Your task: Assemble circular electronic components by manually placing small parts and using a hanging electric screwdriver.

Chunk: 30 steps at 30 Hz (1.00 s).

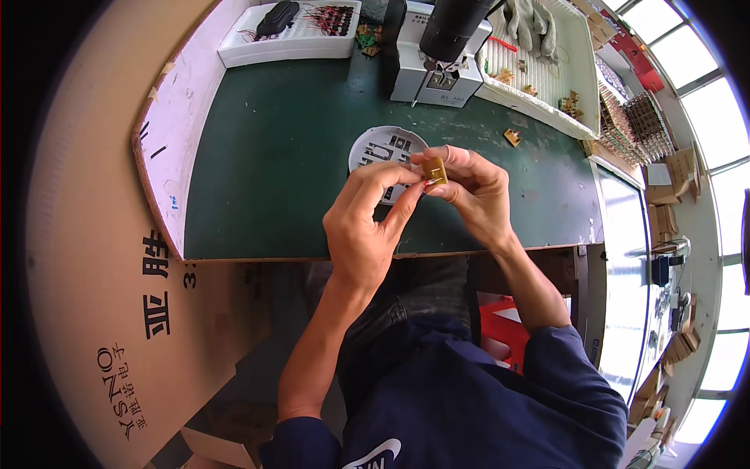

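A small yellow-brown block-like part (pixel 436 170) with pale metal pins on its face is held up above the bench's front. My right hand (pixel 478 187) grips it between thumb and fingers from the right. From the left, the thumb and forefinger of my left hand (pixel 366 215) close in a pinch at the part's lower left edge; whatever tiny piece they hold is too small to name. Partly hidden behind my fingers, a round white dish (pixel 367 143) with small dark metal pieces rests on the green bench top (pixel 273 164).
A grey machine with a black cylinder (pixel 437 86) stands at the back. To its right lies a ribbed white tray (pixel 574 62) with gloves and small parts. A white foam tray (pixel 293 47) with red-wired pieces sits back left. Another yellow-brown part (pixel 512 137) lies at right.
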Motion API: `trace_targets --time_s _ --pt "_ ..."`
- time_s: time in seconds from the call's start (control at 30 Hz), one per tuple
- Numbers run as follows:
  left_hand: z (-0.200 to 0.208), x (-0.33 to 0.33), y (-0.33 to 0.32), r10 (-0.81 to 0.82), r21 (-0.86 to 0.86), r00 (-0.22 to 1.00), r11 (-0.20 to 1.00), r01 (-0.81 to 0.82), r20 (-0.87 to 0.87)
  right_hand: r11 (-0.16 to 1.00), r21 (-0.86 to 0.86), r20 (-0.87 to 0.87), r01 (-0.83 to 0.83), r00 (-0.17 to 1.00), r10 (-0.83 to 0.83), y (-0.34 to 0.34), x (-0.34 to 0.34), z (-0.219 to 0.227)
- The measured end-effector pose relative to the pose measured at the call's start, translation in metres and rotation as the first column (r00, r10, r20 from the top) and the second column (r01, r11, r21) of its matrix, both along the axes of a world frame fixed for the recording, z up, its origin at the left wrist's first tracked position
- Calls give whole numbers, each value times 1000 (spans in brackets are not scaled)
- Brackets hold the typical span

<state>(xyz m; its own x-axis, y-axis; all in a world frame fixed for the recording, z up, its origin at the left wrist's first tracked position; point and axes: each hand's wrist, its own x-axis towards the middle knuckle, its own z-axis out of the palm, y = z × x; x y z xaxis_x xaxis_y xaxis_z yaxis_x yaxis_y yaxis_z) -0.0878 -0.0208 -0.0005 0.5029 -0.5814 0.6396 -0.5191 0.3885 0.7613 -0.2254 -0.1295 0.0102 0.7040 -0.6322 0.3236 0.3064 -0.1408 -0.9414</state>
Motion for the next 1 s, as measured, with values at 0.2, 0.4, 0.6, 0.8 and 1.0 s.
trace_targets --time_s 0.2,0.4,0.6,0.8,1.0 --pt "-2 1 0 -2 -7 997 1000 3 79 999 -21 -41 28 999 -28 4 -3 -3" --pt "-5 0 0 44 -23 991 999 -42 124 999 8 -11 52 999 -52 7 -1 -4" --pt "-7 0 0 30 -16 996 999 -29 88 999 10 -4 41 999 -41 6 -1 -4" --pt "-6 15 5 22 101 997 994 -29 72 1000 -2 -60 31 998 -31 -11 -4 5" --pt "-6 37 -7 -78 401 915 911 -96 396 895 -443 -455 52 847 -275 -43 19 30"
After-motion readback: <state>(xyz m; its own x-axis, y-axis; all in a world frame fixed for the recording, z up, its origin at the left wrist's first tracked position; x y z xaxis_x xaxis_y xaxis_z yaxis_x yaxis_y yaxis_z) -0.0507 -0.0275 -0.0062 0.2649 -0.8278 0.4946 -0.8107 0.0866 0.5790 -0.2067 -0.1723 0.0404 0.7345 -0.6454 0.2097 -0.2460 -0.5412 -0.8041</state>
